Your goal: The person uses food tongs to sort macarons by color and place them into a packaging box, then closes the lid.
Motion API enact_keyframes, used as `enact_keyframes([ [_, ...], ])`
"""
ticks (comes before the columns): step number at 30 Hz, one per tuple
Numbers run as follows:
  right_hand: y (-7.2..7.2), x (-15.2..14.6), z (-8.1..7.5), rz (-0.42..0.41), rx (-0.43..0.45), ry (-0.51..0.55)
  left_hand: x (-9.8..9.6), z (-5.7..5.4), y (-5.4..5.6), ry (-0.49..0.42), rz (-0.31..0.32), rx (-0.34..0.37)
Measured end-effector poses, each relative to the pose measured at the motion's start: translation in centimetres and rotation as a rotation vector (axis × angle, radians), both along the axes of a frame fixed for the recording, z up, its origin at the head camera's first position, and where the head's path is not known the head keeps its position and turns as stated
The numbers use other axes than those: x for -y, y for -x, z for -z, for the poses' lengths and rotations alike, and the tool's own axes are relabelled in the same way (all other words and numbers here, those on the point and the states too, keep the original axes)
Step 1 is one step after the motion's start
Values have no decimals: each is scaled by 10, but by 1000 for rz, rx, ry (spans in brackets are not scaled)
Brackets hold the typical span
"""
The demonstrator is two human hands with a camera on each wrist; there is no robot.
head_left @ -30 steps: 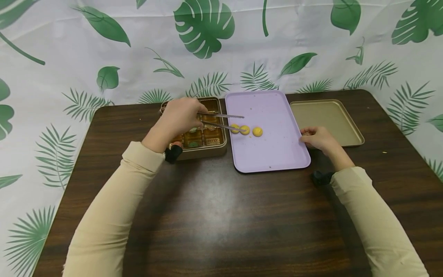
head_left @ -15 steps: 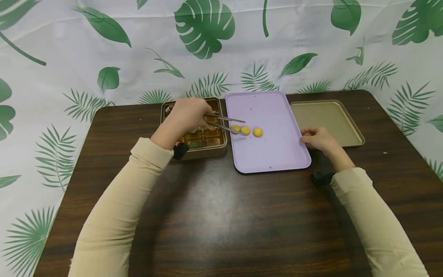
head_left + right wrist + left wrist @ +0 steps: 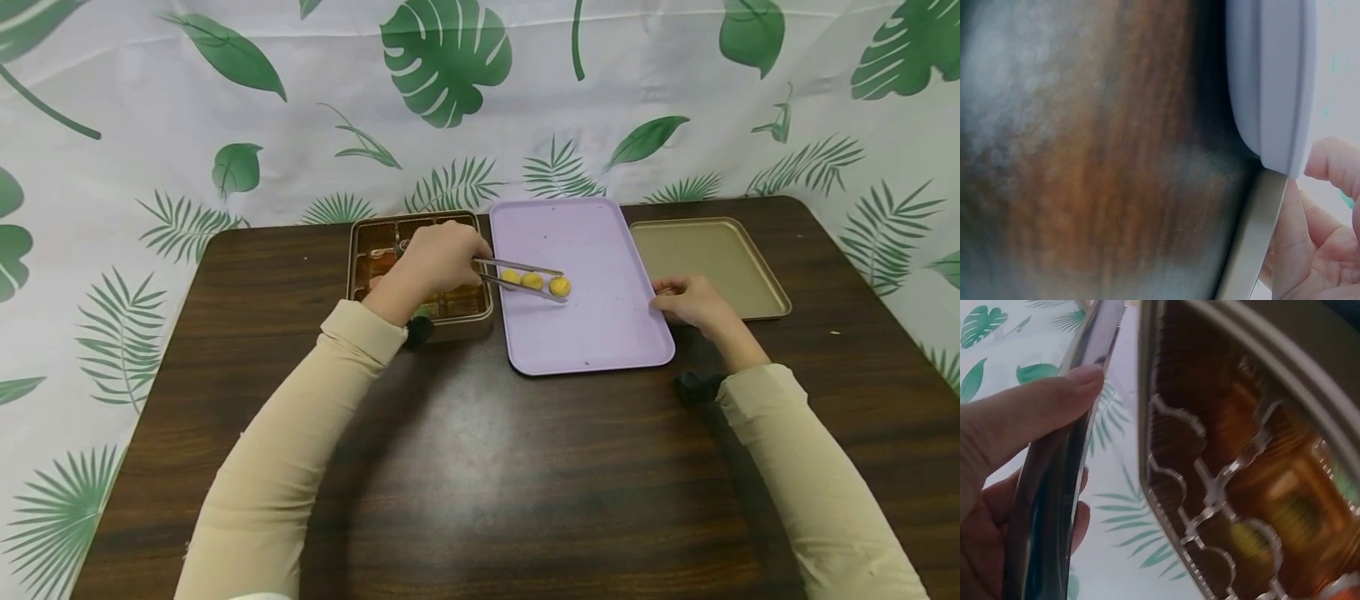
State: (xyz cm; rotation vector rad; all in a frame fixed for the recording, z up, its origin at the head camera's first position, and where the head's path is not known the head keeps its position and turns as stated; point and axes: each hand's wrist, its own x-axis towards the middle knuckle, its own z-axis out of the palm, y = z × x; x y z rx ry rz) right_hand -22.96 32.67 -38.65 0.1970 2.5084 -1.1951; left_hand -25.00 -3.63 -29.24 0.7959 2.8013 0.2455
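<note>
My left hand (image 3: 447,254) grips metal tongs (image 3: 1054,487) above the right side of a gold tin (image 3: 420,333) with a divided brown insert. The tongs' arms reach right over a lilac tray (image 3: 592,333), spread on either side of a row of small yellow round pastries. The rightmost pastry (image 3: 559,287) sits between the tong tips; the middle pastry (image 3: 532,280) and left pastry (image 3: 511,277) lie between the arms. My right hand (image 3: 693,302) pinches the tray's right rim between thumb and fingers. In the right wrist view the tray's edge (image 3: 1279,81) shows beside the fingertips.
A shallow gold lid (image 3: 708,258) lies right of the lilac tray, partly under its edge and my right hand. Reddish and green pieces show in the tin's compartments. A leaf-print cloth (image 3: 300,125) hangs behind the dark wooden table (image 3: 480,483).
My left hand has moved right with the tongs, whose tips went from the left and middle pastries to the rightmost one. The pastries and my right hand have stayed in place.
</note>
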Motion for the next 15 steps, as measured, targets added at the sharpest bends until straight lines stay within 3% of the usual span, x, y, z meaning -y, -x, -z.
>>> enact_keyframes([
  [15, 1, -1, -1, -12, -4, -23, -2, 18, 0, -36, -39, -20],
])
